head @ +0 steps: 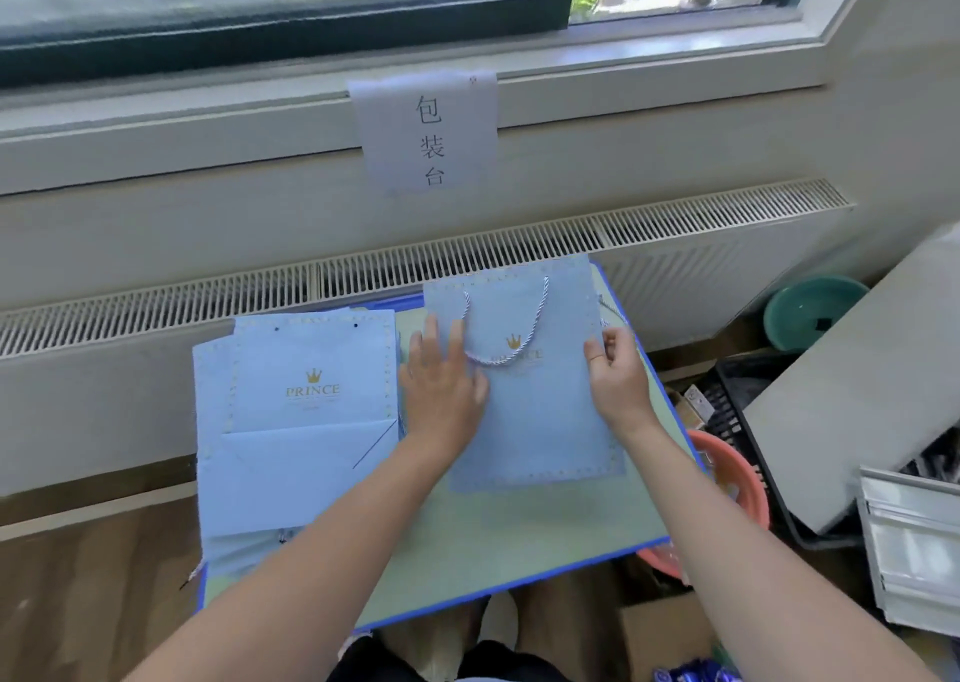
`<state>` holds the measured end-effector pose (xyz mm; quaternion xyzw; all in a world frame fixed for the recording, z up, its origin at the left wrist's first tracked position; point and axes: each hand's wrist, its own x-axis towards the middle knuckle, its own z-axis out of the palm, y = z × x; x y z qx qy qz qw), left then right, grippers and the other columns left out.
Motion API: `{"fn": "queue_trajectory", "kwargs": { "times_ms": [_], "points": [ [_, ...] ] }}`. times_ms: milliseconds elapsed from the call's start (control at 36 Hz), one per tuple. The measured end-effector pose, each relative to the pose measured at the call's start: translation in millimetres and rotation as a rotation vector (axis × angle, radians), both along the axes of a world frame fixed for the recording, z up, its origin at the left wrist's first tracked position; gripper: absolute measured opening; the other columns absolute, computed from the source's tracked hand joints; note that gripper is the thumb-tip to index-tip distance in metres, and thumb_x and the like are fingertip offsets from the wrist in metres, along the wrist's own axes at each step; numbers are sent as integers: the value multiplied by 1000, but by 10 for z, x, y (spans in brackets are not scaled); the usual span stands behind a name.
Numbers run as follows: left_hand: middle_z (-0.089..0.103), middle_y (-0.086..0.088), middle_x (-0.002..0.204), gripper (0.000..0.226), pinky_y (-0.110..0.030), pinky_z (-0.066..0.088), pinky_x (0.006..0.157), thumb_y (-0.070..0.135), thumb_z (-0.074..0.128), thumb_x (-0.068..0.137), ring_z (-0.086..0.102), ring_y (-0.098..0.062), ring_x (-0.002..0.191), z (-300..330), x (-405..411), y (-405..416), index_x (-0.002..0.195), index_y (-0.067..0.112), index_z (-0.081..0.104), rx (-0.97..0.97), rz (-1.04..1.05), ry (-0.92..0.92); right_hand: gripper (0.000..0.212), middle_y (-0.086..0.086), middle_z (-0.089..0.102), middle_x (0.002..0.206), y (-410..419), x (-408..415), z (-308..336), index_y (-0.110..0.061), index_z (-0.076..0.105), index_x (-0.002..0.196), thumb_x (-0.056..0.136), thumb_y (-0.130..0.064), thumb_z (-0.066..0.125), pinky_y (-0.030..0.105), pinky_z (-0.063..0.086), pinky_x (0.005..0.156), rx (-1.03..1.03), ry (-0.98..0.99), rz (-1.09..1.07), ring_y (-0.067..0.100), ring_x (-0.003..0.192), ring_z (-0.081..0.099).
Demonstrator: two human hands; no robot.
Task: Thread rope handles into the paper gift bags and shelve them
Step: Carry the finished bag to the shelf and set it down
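Left hand (441, 385) hides bag's (535, 421) left edge

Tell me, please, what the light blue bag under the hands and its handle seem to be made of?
The bag looks like matte paper: it lies flat with sharp edges and no shine, with gold print. Its handle seems to be twisted cord, white with a darker strand; the spiral pattern shows. The fibre cannot be told.

A bag (540, 411) lies flat on the bench (519, 536), its rope (506, 359) on top. A pile of bags (296, 421) lies to its left.
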<state>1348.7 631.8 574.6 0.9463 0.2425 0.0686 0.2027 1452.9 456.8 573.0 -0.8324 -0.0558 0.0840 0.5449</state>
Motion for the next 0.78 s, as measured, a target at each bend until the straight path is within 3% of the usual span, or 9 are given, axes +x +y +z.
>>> {"fn": "queue_trajectory", "kwargs": {
  "times_ms": [56,111,250,361,472,528,611,667,778],
  "points": [
    [31,-15,152,64,-47,54,77,33,49,89,44,-35,129,146,-9,106,148,19,30,-88,71,-102,9,-6,51,77,122,63,141,-15,45,95,100,-20,50,27,37,63,46,-27,-12,8,66,47],
    [16,-6,158,70,-42,50,83,32,51,96,35,-25,135,298,-27,215,155,22,14,-187,132,-181,8,-5,51,78,299,102,289,-14,44,97,100,-19,50,16,37,58,72,-61,-7,4,63,47],
    [33,-5,146,74,-34,42,84,29,57,95,47,-24,116,730,-199,555,154,24,14,-301,270,-346,11,-3,59,84,898,99,598,-19,45,107,98,-18,51,11,38,53,128,-115,34,-2,62,54],
    [36,-6,142,76,-20,31,82,28,64,92,43,-19,119,911,-507,1015,153,20,21,-283,350,-416,23,-14,57,91,1466,-81,803,-16,49,119,97,-14,51,5,38,59,165,-132,139,-9,70,54],
    [38,-7,141,85,-18,27,83,36,71,86,40,-18,121,1005,-962,1499,153,20,22,-223,473,-436,29,4,60,110,2115,-451,955,-12,50,123,94,-14,53,12,37,69,185,-174,264,15,91,57],
    [38,-8,141,92,-22,31,92,45,72,80,39,-19,126,1037,-1245,1749,153,19,22,-215,533,-452,33,8,60,112,2447,-683,999,-15,50,123,90,-18,54,18,37,77,193,-183,345,21,99,56],
    [36,-9,141,97,-29,36,98,47,74,78,42,-24,128,1084,-1735,2104,154,19,21,-221,629,-455,41,4,55,117,2915,-1094,1064,-17,48,130,89,-19,55,17,38,81,175,-201,482,15,99,52],
    [35,-8,138,94,-29,38,92,42,75,81,46,-25,123,1110,-2084,2320,154,22,20,-221,684,-462,42,1,48,116,3217,-1393,1111,-17,47,133,92,-15,56,13,37,78,150,-215,564,8,93,45],
    [35,-4,132,91,-27,37,81,45,72,83,49,-24,116,1182,-2833,2762,153,25,17,-207,789,-462,39,1,44,116,3829,-2041,1192,-26,46,132,94,-20,54,24,41,74,115,-195,708,15,85,50]
  ]
}}
